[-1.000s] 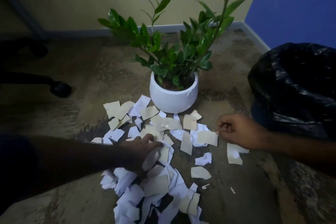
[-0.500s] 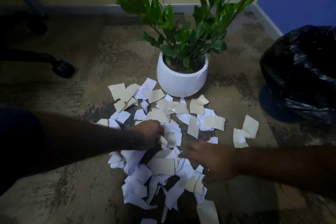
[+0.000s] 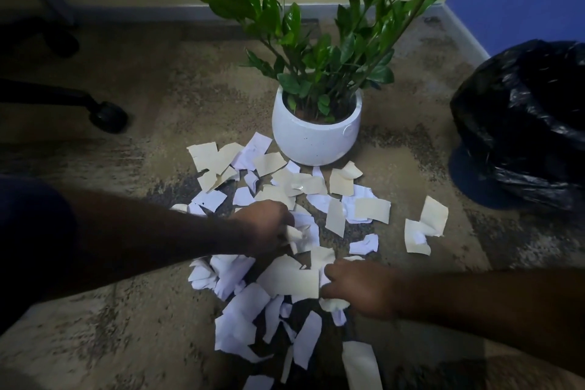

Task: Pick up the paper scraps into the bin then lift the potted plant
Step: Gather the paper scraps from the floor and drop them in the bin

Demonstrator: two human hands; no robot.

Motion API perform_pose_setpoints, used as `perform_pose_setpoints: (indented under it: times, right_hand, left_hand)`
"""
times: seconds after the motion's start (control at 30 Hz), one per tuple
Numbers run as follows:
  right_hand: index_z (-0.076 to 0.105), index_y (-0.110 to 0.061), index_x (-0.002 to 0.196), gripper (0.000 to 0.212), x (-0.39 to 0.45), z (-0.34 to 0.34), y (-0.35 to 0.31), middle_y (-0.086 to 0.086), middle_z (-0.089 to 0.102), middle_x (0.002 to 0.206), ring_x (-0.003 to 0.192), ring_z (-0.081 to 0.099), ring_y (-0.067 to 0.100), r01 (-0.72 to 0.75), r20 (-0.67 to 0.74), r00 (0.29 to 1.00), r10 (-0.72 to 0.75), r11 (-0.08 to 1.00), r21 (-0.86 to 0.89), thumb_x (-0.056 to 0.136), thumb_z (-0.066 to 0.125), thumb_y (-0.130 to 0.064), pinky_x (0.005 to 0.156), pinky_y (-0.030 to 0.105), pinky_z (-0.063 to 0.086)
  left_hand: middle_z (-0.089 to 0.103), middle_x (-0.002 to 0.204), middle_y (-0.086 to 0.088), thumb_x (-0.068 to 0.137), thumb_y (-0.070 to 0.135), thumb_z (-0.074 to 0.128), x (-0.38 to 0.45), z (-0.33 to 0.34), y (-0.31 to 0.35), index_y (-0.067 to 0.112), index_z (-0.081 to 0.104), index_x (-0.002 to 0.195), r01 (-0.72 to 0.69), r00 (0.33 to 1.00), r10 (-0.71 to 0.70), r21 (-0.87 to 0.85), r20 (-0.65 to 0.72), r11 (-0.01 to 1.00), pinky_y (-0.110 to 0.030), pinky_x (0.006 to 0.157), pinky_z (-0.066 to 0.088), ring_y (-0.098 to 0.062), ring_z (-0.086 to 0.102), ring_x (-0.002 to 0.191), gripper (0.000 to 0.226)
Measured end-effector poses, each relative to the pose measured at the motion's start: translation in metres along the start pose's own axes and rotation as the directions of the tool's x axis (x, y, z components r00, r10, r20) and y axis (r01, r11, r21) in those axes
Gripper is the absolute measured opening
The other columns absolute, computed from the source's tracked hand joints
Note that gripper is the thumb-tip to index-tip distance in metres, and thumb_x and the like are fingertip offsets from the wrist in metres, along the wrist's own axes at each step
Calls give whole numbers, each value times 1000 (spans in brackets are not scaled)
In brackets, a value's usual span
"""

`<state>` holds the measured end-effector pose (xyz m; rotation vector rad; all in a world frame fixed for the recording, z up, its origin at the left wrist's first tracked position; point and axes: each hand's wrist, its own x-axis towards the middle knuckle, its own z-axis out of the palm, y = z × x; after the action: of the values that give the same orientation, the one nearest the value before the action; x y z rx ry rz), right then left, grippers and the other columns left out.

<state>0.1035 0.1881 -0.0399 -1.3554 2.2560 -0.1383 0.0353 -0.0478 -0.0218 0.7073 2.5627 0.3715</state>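
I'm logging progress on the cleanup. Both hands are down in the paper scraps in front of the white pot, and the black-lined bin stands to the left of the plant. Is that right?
Not quite. The head view shows the bin to the right of the potted plant, not the left. The rest holds: the left hand and right hand are both down in the paper scraps in front of the pot.

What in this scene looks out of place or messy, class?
Torn paper scraps lie scattered over the carpet in front of the white potted plant, not in the black-lined bin. The left hand and right hand are both gathering them. The plant stands upright.
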Motion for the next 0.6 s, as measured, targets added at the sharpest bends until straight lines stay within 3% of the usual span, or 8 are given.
perform_pose_setpoints:
  times: [0.07, 0.17, 0.23, 0.33, 0.43, 0.5, 0.6]
  right_hand:
    - [58, -15, 124, 37, -5, -3, 9, 14, 57, 113, 102, 52, 28, -30, -28, 999, 32, 998, 54, 89, 45, -14, 84, 32, 40]
    - [60, -14, 124, 36, -11, -12, 20, 10, 61, 117, 106, 55, 22, -101, -84, 990, 115, 983, 154, 89, 56, -13, 86, 14, 30]
    - [64, -13, 119, 32, -15, -20, 23, 9, 64, 115, 105, 57, 20, -142, -112, 979, 171, 964, 226, 88, 59, -14, 89, 16, 36]
    - [68, -14, 108, 22, -21, -36, 26, 4, 67, 106, 95, 58, 16, -209, -167, 948, 272, 925, 316, 87, 61, -15, 87, 30, 46]
    - [70, -16, 95, 10, -30, -54, 30, -5, 64, 89, 80, 55, 11, -239, -240, 904, 354, 883, 403, 85, 68, -14, 72, 28, 44]
    - [71, -12, 88, 7, -40, -68, 33, -3, 66, 83, 75, 58, 13, -203, -313, 880, 356, 880, 430, 83, 69, -15, 67, 30, 44]
    - [71, -10, 84, 4, -58, -86, 40, -4, 69, 77, 70, 59, 1, -171, -417, 814, 406, 852, 495, 82, 71, -14, 62, 20, 44]
  left_hand:
    - [60, 99, -2, 79, 33, 70, 0, -3, 1, 21, 73, 97, -35, 999, 35, -9, -19, 999, -33, 71, 51, -22, 61, 87, 22]
    - [55, 106, 0, 79, 32, 70, 2, -5, 1, 21, 74, 98, -71, 996, 72, 27, -51, 997, -36, 76, 51, -22, 59, 95, 22]
    - [55, 109, 1, 79, 34, 70, 3, -5, 0, 21, 75, 97, -77, 992, 82, 56, -95, 995, -36, 80, 50, -21, 56, 100, 22]
    - [56, 113, 3, 78, 36, 72, 6, -6, 1, 24, 75, 99, -89, 984, 98, 66, -148, 994, -29, 80, 46, -19, 53, 103, 24]
    - [58, 115, 6, 75, 35, 75, 9, -11, 2, 26, 74, 100, -93, 977, 113, 111, -183, 989, -27, 76, 43, -18, 52, 103, 27]
    - [59, 113, 6, 75, 34, 76, 10, -13, 2, 25, 73, 100, -92, 972, 115, 122, -204, 988, -28, 76, 43, -17, 53, 101, 27]
    - [63, 106, 5, 76, 32, 76, 12, -15, 1, 24, 71, 98, -75, 969, 95, 96, -228, 993, -27, 73, 43, -15, 57, 96, 23]
